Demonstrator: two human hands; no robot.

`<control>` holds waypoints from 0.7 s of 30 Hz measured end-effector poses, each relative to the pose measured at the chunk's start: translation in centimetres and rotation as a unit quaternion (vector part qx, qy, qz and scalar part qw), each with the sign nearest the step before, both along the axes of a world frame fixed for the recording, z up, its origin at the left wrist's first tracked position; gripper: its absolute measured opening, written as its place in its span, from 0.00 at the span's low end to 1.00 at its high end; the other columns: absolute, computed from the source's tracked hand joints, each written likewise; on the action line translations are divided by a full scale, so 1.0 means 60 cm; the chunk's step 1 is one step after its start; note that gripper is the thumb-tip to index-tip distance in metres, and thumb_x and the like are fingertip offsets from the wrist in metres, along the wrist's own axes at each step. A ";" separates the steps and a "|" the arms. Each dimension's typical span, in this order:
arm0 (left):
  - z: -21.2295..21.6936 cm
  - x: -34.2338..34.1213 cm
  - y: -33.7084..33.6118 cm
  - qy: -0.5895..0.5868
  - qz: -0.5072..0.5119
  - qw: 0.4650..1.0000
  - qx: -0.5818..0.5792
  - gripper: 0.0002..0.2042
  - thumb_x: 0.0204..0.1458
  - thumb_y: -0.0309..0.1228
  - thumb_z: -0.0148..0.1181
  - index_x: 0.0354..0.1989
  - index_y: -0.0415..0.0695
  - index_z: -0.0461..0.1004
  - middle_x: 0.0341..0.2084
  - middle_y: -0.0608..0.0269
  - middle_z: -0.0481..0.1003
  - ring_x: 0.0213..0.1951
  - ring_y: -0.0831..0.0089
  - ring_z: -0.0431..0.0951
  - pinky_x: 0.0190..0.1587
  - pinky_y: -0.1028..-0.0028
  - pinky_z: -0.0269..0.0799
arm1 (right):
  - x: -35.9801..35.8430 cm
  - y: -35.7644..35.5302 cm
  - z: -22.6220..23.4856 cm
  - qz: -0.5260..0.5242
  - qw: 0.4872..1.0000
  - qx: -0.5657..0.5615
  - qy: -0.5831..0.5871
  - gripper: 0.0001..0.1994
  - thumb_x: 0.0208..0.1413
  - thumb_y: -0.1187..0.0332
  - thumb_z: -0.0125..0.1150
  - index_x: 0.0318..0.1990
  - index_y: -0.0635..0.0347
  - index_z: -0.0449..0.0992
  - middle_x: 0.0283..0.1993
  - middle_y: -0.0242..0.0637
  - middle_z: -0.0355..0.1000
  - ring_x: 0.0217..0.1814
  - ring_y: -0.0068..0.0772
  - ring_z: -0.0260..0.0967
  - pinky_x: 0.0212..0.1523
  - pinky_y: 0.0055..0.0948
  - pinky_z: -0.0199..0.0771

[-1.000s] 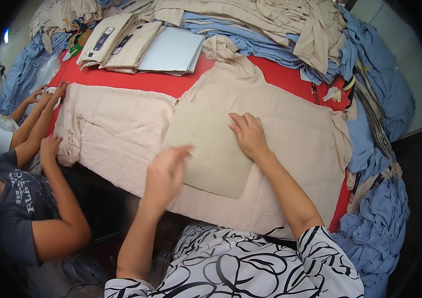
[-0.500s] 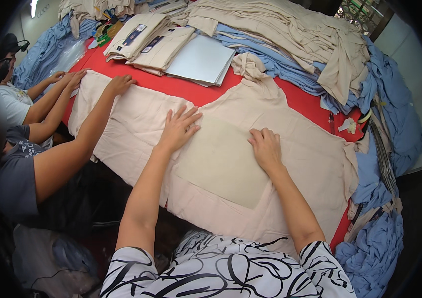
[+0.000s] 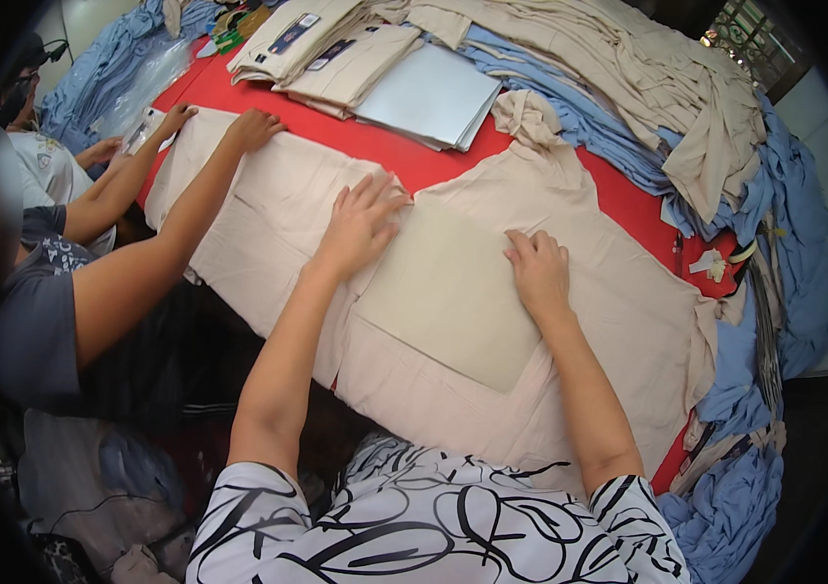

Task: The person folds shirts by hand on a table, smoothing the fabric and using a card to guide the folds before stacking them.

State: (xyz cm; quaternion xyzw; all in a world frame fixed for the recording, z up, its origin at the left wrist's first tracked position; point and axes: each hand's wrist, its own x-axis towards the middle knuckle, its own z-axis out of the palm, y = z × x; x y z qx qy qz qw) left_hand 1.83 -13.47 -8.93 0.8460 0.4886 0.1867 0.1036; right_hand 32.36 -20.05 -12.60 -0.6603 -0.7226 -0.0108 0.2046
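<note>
A pale cream collared shirt lies spread on the red-covered table before me. On it rests a flat beige rectangular board, set at a slant. My left hand is open with fingers spread, palm down by the board's upper left corner; its fingertips are slightly blurred. My right hand touches the board's upper right edge, fingers bent and holding nothing that I can see. The shirt's bunched collar points away from me.
A co-worker's hands lie on the cloth to the left; another person is beyond. Folded cream garments and a stack of white sheets sit at the back. Cream and blue garments are heaped behind and along the right edge.
The view has shifted slightly, moving the far things rightward and up in the picture. My left hand slides a little along the cloth. My right hand stays at the board's edge.
</note>
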 end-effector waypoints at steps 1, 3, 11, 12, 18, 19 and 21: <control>0.015 -0.005 -0.014 -0.022 0.013 0.999 -0.038 0.20 0.55 0.35 0.58 0.58 0.54 0.73 0.68 0.61 0.59 0.70 0.52 0.52 0.71 0.52 0.44 | 0.005 0.001 -0.007 -0.011 1.000 -0.013 0.009 0.13 0.56 0.61 0.59 0.48 0.50 0.76 0.37 0.36 0.67 0.41 0.40 0.65 0.43 0.39 0.62; 0.043 -0.022 -0.039 -0.064 0.044 0.991 -0.111 0.20 0.54 0.36 0.60 0.56 0.53 0.74 0.68 0.59 0.58 0.70 0.51 0.52 0.71 0.52 0.45 | 0.002 -0.001 0.006 0.023 1.000 0.008 -0.007 0.14 0.56 0.62 0.59 0.50 0.48 0.76 0.37 0.35 0.66 0.41 0.40 0.64 0.44 0.39 0.62; -0.055 -0.120 -0.112 0.064 0.030 0.997 0.019 0.24 0.60 0.43 0.53 0.66 0.59 0.64 0.67 0.59 0.60 0.70 0.53 0.53 0.71 0.52 0.44 | -0.025 -0.035 0.030 0.041 0.997 0.024 -0.067 0.24 0.56 0.55 0.60 0.60 0.45 0.71 0.64 0.42 0.61 0.64 0.49 0.55 0.63 0.53 0.51; -0.059 -0.125 -0.109 0.060 0.021 0.998 0.028 0.24 0.61 0.43 0.52 0.67 0.60 0.63 0.67 0.59 0.60 0.70 0.53 0.53 0.71 0.52 0.43 | -0.046 -0.057 0.049 0.049 0.996 -0.001 -0.072 0.27 0.55 0.50 0.60 0.62 0.44 0.69 0.68 0.43 0.56 0.68 0.51 0.51 0.66 0.58 0.46; -0.026 -0.096 -0.115 0.006 0.047 0.993 0.111 0.21 0.54 0.26 0.57 0.58 0.50 0.72 0.61 0.53 0.65 0.64 0.52 0.61 0.66 0.54 0.55 | -0.085 -0.105 0.036 0.105 0.987 -0.097 -0.077 0.40 0.53 0.37 0.55 0.70 0.44 0.59 0.76 0.46 0.45 0.78 0.57 0.33 0.69 0.72 0.26; -0.021 -0.082 -0.131 -0.026 0.048 0.995 0.083 0.21 0.51 0.24 0.57 0.57 0.48 0.73 0.59 0.53 0.66 0.63 0.53 0.62 0.64 0.54 0.57 | -0.085 -0.105 0.037 0.108 0.987 -0.098 -0.073 0.40 0.54 0.37 0.55 0.71 0.46 0.58 0.76 0.47 0.45 0.79 0.57 0.33 0.69 0.72 0.25; -0.016 -0.043 -0.180 -0.090 0.050 0.994 0.029 0.22 0.47 0.20 0.59 0.54 0.46 0.74 0.56 0.52 0.67 0.59 0.54 0.65 0.60 0.55 0.61 | -0.090 -0.107 0.040 0.104 0.986 -0.103 -0.076 0.40 0.54 0.37 0.54 0.71 0.46 0.58 0.76 0.47 0.45 0.78 0.57 0.33 0.69 0.72 0.25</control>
